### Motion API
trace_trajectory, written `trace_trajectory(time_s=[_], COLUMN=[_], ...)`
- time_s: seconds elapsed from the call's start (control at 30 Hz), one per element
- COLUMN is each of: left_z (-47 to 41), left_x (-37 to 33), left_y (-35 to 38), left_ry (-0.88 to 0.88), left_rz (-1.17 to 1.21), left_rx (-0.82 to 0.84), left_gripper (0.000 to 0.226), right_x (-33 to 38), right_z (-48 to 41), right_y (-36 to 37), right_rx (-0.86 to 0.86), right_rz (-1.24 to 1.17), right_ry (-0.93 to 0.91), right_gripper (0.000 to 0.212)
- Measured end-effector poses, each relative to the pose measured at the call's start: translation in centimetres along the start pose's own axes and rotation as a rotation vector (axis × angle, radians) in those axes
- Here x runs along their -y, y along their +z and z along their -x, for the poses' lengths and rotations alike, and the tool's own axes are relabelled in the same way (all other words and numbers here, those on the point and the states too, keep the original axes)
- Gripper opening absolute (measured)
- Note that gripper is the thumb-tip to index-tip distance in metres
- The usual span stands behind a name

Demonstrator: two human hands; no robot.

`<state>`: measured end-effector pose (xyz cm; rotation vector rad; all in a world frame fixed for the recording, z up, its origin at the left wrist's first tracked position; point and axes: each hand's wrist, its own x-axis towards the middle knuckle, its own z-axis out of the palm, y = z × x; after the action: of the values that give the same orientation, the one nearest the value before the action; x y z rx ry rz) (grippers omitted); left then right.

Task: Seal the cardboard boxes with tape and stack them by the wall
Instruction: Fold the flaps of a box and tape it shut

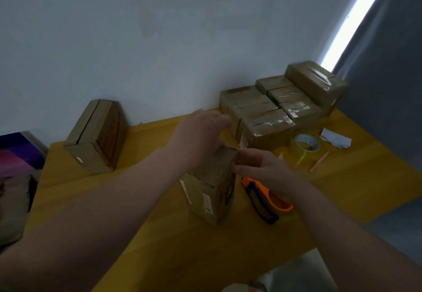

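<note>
In the middle of the table: a cardboard box stands on one short end on the yellow table, its long axis upright and leaning a little. One labelled face is turned toward the camera.
Left hand: laid over the box's top end, probably to steady it. Blur hides whether the fingers clamp the box or only press on it.
Right hand: fingers nearly straight and holding nothing, their tips at the box's upper right edge, seemingly to square it or turn it.
Tape dispenser: orange and blue, lying just right of the box below the right wrist, in easy reach for the seal.
Tape roll: clear, lying further back on the right, near a slip of paper.
Sealed boxes: shiny with tape and packed together against the wall at the back right, one sitting higher than the rest.
Other box: on its side at the back left, its flap seam showing dark with no tape visible; probably waiting its turn.
Step, as I judge it: positioning the box before taping.
</note>
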<state>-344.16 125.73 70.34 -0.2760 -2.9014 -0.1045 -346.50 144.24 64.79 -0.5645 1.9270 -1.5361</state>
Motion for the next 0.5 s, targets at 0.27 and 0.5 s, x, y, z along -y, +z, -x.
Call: trace_trajectory(time_s=[0.27, 0.5], left_z=[7.1, 7.8], left_x=[-0.2, 0.4], left_y=[3.1, 4.0], left_ry=[0.061, 0.178], left_rz=[0.245, 0.204], left_rx=[-0.128, 0.086], left_gripper=[0.036, 0.065], right_x=[-2.7, -3.2], right_z=[0.5, 0.8], right_y=[0.6, 0.9], right_rx=[-0.052, -0.046], right_rz=[-0.126, -0.327], right_ry=[0.014, -0.004], right_gripper=[0.031, 0.036])
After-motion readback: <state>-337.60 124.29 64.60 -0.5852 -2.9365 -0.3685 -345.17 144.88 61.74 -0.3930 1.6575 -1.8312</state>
